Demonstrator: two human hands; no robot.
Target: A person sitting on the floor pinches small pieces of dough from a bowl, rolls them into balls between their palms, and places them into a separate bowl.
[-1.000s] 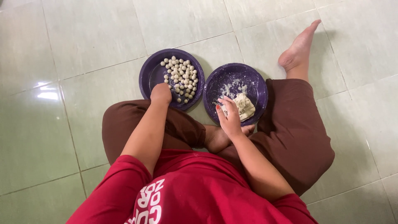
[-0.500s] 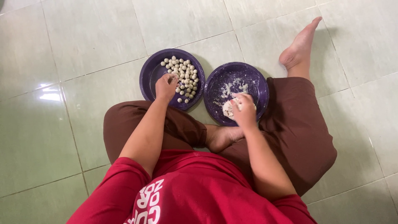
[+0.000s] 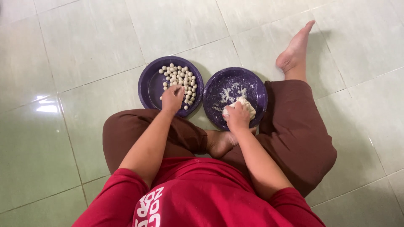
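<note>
Two purple round bowls stand side by side on the tiled floor in front of my crossed legs. The left bowl (image 3: 148,86) holds several small pale dough balls (image 3: 182,77). My left hand (image 3: 172,99) rests over that bowl's near side, fingers bunched on the balls. The right bowl (image 3: 256,86) is dusted with flour and holds a lump of pale dough (image 3: 248,106). My right hand (image 3: 236,117) presses on the near side of this lump and grips it.
I sit on pale green glossy floor tiles (image 3: 84,46), in a red shirt and brown trousers. My right leg stretches out past the right bowl, with its bare foot (image 3: 294,48) on the tiles. My other foot (image 3: 219,143) is tucked between my knees.
My left hand has moved forward from the left bowl's near rim onto the balls. My right hand has moved into the right bowl and taken hold of the dough lump.
</note>
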